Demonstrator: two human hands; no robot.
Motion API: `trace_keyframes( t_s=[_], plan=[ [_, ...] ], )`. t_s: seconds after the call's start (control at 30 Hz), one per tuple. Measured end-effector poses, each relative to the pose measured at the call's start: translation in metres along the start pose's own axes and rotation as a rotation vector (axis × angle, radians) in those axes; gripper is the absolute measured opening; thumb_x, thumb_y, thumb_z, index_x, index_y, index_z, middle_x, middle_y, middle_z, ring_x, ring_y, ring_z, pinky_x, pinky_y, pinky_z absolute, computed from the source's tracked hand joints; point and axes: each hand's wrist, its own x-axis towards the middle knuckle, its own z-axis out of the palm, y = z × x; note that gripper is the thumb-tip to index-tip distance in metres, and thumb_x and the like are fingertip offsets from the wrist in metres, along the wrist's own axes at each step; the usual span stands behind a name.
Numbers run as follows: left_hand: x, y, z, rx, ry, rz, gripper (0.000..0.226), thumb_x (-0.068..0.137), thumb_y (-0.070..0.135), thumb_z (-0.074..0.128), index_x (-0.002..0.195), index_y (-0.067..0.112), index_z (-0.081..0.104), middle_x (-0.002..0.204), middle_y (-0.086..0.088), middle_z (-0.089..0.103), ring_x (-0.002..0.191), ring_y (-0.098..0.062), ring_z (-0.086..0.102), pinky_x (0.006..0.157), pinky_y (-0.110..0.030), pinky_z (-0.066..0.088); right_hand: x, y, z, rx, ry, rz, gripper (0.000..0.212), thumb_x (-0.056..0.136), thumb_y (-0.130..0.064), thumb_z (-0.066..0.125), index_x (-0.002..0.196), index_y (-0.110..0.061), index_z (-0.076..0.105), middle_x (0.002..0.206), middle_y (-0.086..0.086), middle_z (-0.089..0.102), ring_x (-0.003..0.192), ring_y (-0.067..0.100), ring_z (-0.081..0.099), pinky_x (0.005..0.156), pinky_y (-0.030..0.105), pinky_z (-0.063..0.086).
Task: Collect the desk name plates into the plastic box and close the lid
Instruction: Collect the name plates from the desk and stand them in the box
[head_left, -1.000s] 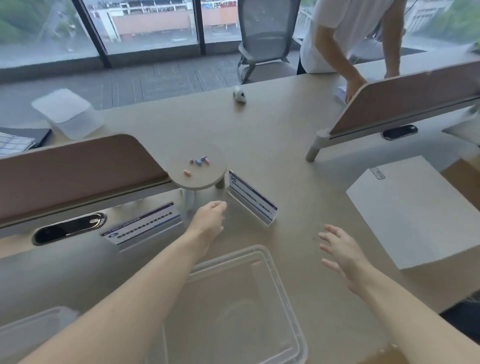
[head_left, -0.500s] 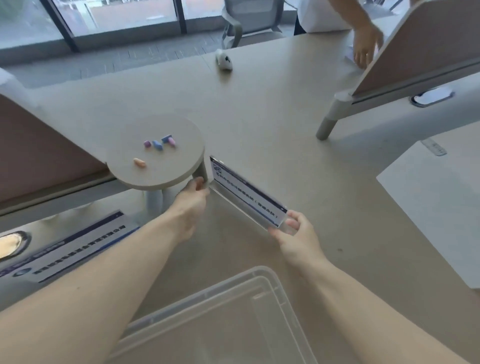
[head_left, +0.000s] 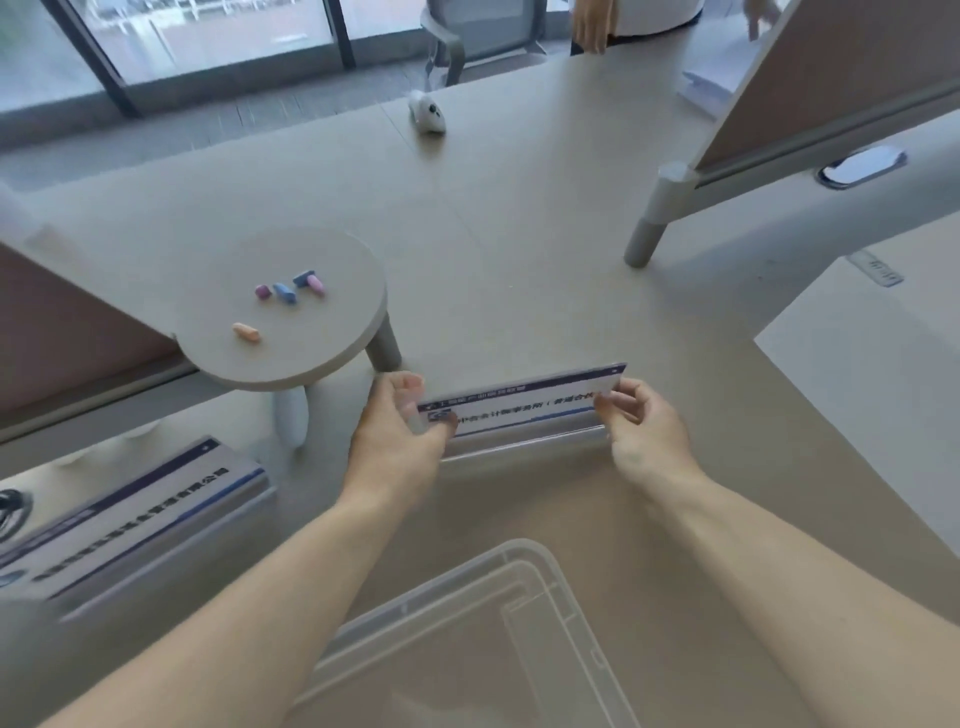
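A clear acrylic name plate (head_left: 524, 408) with a white card and blue band is held level above the desk. My left hand (head_left: 400, 431) pinches its left end and my right hand (head_left: 641, 423) pinches its right end. A second name plate (head_left: 140, 514) lies on the desk at the left, under the divider. The clear plastic box (head_left: 467, 639) stands open near me, just below my forearms. I see no lid for it in this view.
A small round shelf (head_left: 291, 306) with several coloured bits juts out left of my hands. A divider panel on a grey leg (head_left: 649, 223) stands at the right, a white sheet (head_left: 872, 395) below it. A white controller (head_left: 428, 111) lies far off; another person stands beyond.
Both hands reached the name plate, took its ends and turned it from a slant to level, nearer to me. My view has dropped and moved closer to the desk.
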Motion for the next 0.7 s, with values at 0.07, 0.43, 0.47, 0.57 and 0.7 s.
trace_keyframes(
  t_s=[0.07,0.43,0.47,0.57,0.7],
  plan=[
    [0.001,0.001,0.006,-0.002,-0.081,0.018,0.019,0.090,0.021,0.076,0.106,0.026,0.066,0.107,0.003,0.073,0.101,-0.014,0.065,0.093,-0.030,0.050,0.007,0.001,-0.003,-0.033,-0.022,-0.017,0.013,0.096,-0.036,0.062,0.103,-0.025,0.064,0.102,-0.005,0.070,0.085,0.013,0.064,0.076,0.029,0.050],
    [-0.068,0.064,-0.048,0.031,-0.125,0.147,0.010,0.089,0.019,0.077,0.082,0.016,0.072,0.056,0.012,0.054,0.053,-0.008,0.040,0.055,-0.023,0.033,-0.070,-0.060,-0.051,0.017,-0.011,-0.264,0.026,0.095,-0.052,0.054,0.095,-0.026,0.059,0.083,-0.010,0.069,0.077,0.007,0.064,0.074,0.033,0.047],
    [-0.079,0.079,-0.059,0.024,-0.142,0.160,0.010,0.089,0.021,0.078,0.081,0.017,0.072,0.058,0.008,0.054,0.057,-0.012,0.039,0.057,-0.027,0.032,-0.084,-0.075,-0.059,0.072,-0.028,-0.289,0.026,0.096,-0.049,0.053,0.097,-0.024,0.058,0.082,-0.010,0.068,0.075,0.005,0.063,0.072,0.031,0.046],
    [-0.118,0.127,-0.095,0.046,-0.156,0.195,0.010,0.089,0.029,0.078,0.083,0.022,0.073,0.065,-0.004,0.053,0.062,-0.017,0.038,0.063,-0.032,0.030,-0.133,-0.122,-0.080,0.207,-0.075,-0.354,0.019,0.101,-0.036,0.050,0.104,-0.020,0.059,0.084,-0.009,0.063,0.074,-0.002,0.058,0.069,0.017,0.043],
    [-0.175,0.184,-0.146,0.122,-0.128,0.256,0.009,0.085,0.032,0.082,0.088,0.026,0.076,0.075,-0.016,0.070,0.068,-0.020,0.058,0.072,-0.036,0.047,-0.194,-0.173,-0.105,0.255,-0.111,-0.375,0.018,0.098,-0.040,0.052,0.093,-0.026,0.062,0.083,-0.017,0.064,0.081,0.007,0.060,0.077,0.035,0.051]
  ],
)
